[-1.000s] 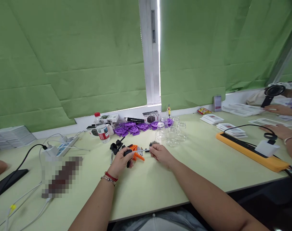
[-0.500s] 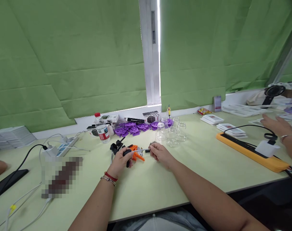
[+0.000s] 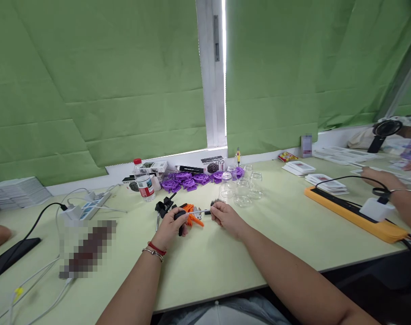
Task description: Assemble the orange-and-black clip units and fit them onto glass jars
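My left hand [image 3: 169, 228] is closed around the black handle of a screwdriver [image 3: 196, 212], whose thin metal shaft points right. Its tip meets a small black part [image 3: 207, 212] pinched in the fingers of my right hand [image 3: 226, 217]; most of that part is hidden by the fingers. Behind the shaft lie orange plastic pieces [image 3: 191, 209] and some silver metal pins [image 3: 198, 214]. Black clamp-like parts [image 3: 164, 206] rest beyond my left hand. A cluster of small dark screws [image 3: 217, 201] sits just past my right fingertips.
Purple plastic parts [image 3: 188, 179] and upturned clear glasses [image 3: 242, 194] stand behind my hands. A water bottle [image 3: 145, 183] is at back left. To the right lies an orange power strip [image 3: 354, 214], with a co-worker's hand [image 3: 385, 179] beyond it. White cables [image 3: 46, 266] run along the left.
My hands and the screwdriver stay almost in place. At the right, the co-worker's hand has moved slightly down and left, and another hand shows at the edge.
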Demonstrator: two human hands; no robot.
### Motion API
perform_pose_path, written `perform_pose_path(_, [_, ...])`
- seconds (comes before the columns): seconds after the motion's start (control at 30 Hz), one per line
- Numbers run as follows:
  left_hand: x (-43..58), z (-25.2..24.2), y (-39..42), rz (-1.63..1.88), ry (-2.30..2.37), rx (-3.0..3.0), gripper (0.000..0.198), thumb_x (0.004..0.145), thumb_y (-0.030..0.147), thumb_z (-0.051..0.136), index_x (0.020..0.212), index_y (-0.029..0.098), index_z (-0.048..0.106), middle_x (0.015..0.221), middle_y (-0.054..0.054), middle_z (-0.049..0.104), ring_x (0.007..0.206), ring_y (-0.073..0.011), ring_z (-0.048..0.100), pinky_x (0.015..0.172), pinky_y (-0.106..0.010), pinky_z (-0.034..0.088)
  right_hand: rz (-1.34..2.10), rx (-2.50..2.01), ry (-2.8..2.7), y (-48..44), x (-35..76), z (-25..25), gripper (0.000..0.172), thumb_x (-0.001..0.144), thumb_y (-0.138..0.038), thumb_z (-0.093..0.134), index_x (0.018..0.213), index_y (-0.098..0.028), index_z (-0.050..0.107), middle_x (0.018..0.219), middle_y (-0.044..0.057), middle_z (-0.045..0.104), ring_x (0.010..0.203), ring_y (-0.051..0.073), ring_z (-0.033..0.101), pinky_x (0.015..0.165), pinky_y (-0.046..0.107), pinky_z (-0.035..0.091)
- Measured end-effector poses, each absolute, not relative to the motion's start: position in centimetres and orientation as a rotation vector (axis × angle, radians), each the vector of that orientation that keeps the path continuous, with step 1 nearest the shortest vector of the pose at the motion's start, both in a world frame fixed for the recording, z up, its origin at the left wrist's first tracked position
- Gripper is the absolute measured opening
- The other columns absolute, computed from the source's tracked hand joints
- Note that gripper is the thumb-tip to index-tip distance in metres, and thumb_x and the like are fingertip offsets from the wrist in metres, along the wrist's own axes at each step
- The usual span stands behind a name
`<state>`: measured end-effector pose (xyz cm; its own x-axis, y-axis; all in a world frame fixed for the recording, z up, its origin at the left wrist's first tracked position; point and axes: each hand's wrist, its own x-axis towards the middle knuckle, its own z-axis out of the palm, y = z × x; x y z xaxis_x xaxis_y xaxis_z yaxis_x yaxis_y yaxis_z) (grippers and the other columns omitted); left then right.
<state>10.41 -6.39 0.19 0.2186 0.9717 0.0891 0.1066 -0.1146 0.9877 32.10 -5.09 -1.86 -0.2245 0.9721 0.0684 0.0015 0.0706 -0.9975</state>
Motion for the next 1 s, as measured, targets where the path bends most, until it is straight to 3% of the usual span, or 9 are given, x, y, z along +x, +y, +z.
perform_pose_path(0.2, [10.5, 0.23, -6.39, 1.07, 1.074, 1.457, 0.028, 0.075, 0.042, 0.061, 0.083, 0.017, 0.05, 0.052, 0.005, 0.054, 0.042, -0.0108, 0.052, 0.041, -0.022, 0.041, 1.323, -1.052, -1.419, -5.17, 32.07, -1.83, 0.027, 0.084, -0.041, 0.049, 0.069, -0.018, 0.048, 0.061, -0.002, 0.053, 0.045, 0.007, 0.035, 0.044, 0.021, 0.026])
perform_pose_path(0.43, [10.56, 0.56, -6.47, 1.084, 1.087, 1.443, 0.027, 0.075, 0.041, 0.061, 0.082, 0.018, 0.049, 0.052, 0.005, 0.054, 0.042, -0.0109, 0.052, 0.041, -0.022, 0.041, 1.322, -1.013, -1.398, -4.84, 32.12, -2.25, 0.02, 0.08, -0.039, 0.055, 0.083, -0.02, 0.051, 0.062, -0.004, 0.052, 0.046, 0.006, 0.034, 0.045, 0.021, 0.027])
perform_pose_path(1.0, [10.71, 0.78, -6.64, 1.035, 1.093, 1.472, 0.026, 0.077, 0.041, 0.06, 0.082, 0.018, 0.049, 0.051, 0.005, 0.055, 0.041, -0.0109, 0.052, 0.042, -0.022, 0.041, 1.308, -1.079, -1.44, -5.13, 32.11, -1.95, 0.024, 0.083, -0.04, 0.049, 0.07, -0.019, 0.048, 0.058, -0.004, 0.05, 0.044, 0.006, 0.033, 0.043, 0.021, 0.025])
